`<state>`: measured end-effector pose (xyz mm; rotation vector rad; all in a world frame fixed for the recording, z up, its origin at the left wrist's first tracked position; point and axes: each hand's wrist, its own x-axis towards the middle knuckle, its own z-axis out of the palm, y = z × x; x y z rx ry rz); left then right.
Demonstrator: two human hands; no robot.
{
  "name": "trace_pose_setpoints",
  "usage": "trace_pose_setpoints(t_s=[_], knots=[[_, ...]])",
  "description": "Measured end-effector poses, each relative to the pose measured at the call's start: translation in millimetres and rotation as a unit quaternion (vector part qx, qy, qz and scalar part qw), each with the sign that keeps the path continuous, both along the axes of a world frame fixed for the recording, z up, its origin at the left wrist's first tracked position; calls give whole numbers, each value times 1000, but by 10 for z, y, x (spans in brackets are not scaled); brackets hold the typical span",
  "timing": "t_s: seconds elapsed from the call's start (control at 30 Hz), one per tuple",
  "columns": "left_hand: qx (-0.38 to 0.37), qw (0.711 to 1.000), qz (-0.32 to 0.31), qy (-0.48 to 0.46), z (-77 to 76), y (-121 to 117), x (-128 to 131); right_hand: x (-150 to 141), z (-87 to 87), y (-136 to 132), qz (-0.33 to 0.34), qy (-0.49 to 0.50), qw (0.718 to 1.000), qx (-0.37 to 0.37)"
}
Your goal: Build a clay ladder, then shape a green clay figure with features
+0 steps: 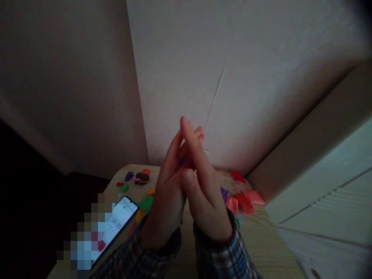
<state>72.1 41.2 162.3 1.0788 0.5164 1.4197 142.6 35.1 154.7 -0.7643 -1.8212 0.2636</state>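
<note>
Above the small table, my left hand (171, 192) and my right hand (207, 190) are pressed palm to palm. Their fingers lie long and close together, pointing up and away from me, with the tips crossing. A hint of purple shows in the narrow gap between the fingers; whatever lies between the palms is otherwise hidden. Behind my left wrist lie a green packet (145, 203) and yellow pieces. Past my right wrist are a purple packet (224, 193), a pink packet (231, 205) and a red packet (244, 204).
On the wooden table (261, 244), a lit phone (120, 219) lies at the left, partly pixelated. Small shaped pieces sit at the far left: a purple one (129, 176), a brown one with pink (142, 178), a green one (124, 188). A pale wall (180, 69) rises behind.
</note>
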Motion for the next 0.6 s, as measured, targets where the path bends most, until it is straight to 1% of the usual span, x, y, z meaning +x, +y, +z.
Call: trace_pose_setpoints(t_s=[0.07, 0.13, 0.2, 0.27, 0.37, 0.43, 0.6], knots=[[-11, 1000, -16, -25, 5, 3, -68, 72, 22, 13, -25, -34, 999, 9], [-55, 997, -49, -34, 29, -5, -145, 135, 52, 9, -65, -55, 996, 19], [-89, 992, -82, -38, 57, -16, -223, 182, 86, -16, -78, -84, 993, 29], [-104, 988, -107, -30, 73, -28, -292, 215, 122, -54, -68, -117, 991, 23], [-116, 984, -134, -6, 74, -45, -365, 235, 166, -107, -33, -146, 989, 6], [-121, 983, -137, 4, 72, -60, -391, 232, 182, -126, -23, -157, 987, 1], [-114, 984, -133, 32, 71, -81, -405, 208, 172, -123, -35, -175, 984, -14]])
